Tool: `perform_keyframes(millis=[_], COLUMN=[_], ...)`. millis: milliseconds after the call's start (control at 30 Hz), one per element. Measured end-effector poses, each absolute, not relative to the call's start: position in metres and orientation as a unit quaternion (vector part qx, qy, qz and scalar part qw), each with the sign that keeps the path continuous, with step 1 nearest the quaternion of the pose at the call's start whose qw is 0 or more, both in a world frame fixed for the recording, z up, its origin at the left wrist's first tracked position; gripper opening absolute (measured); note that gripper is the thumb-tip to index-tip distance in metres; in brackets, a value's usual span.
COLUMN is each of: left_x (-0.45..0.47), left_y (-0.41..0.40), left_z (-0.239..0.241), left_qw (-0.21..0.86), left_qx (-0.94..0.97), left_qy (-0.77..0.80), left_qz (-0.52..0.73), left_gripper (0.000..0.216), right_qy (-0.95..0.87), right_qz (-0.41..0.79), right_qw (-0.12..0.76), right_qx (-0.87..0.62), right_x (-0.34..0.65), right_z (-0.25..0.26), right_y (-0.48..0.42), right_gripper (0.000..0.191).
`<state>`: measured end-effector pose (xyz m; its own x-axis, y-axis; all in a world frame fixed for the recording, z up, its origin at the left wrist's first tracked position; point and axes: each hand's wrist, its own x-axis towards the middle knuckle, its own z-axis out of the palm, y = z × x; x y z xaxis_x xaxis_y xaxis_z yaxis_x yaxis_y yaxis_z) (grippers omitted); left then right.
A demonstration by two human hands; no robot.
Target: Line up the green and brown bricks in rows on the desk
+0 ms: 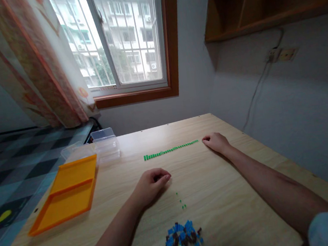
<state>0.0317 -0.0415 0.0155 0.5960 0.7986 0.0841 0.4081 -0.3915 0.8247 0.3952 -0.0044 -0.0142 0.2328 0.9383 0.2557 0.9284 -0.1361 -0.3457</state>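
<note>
A long row of small green building bricks (170, 150) runs across the table, larger pieces on its left and smaller ones on its right. At the row's right end is my right hand (216, 142), fingertips pinched together just beyond the last piece; anything between them is too small to make out. My left hand (151, 186) rests nearer to me, below the row, its thumb and fingers curled closed, the inside hidden. Several tiny loose green bricks (183, 206) lie to its right. Closest to me is a pile of blue, brown and pale bricks (182, 241).
An orange two-part tray (72, 187) lies at the table's left side. Behind it stand clear plastic boxes (105, 144). The wooden table (238, 206) meets a wall at the back, under a window. A shelf (259, 21) hangs at upper right.
</note>
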Motion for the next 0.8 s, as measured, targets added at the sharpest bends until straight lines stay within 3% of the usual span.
perform_keyframes(millis=[300,800], left_x=[0.030,0.031], left_y=[-0.040,-0.042], left_z=[0.013,0.016], left_qw=[0.399,0.396], left_qx=[0.800,0.800], left_qy=[0.377,0.386], left_qz=[0.242,0.234], left_gripper=[0.032,0.034], right_qy=[-0.610,-0.621], right_qz=[-0.016,-0.010], right_qw=[0.273,0.248], right_qx=[-0.743,-0.744], right_x=[0.403,0.399], right_z=[-0.014,-0.023], right_y=[-0.002,0.001], right_gripper=[0.024,0.023])
